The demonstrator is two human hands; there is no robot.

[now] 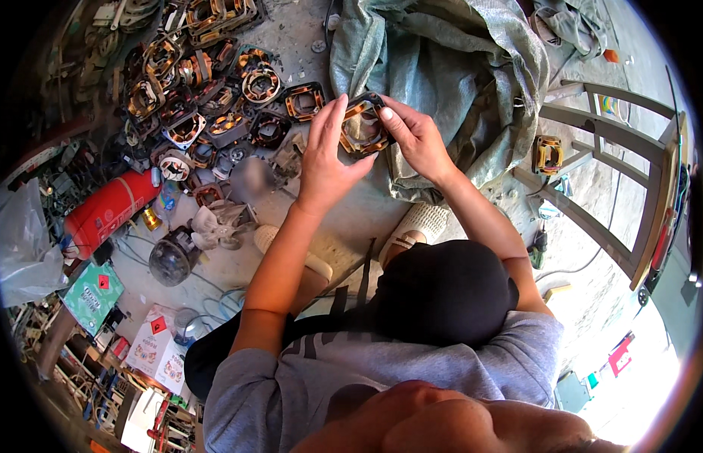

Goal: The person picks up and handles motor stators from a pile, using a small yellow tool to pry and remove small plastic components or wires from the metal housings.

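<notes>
A square motor stator (344, 137) with copper-coloured windings and a dark frame is held up between my two hands, above the front edge of a crumpled grey-green woven sack. My right hand (417, 142) is closed on its upper right side, the thumb lying over the frame. My left hand (329, 162) spans its left and lower edges, fingers straight and thumb stretched out below; how firmly they press is hard to see. Just beyond my left fingertips lies another stator (304, 101), at the edge of a heap of similar stators (228, 125).
The woven sack (465, 90) spreads ahead of me. At right stands a wooden frame (593, 219) with a lone stator (548, 155) beside it. A red cylinder (109, 211), a dark round container (174, 257), cartons (156, 349) and loose cables lie at left.
</notes>
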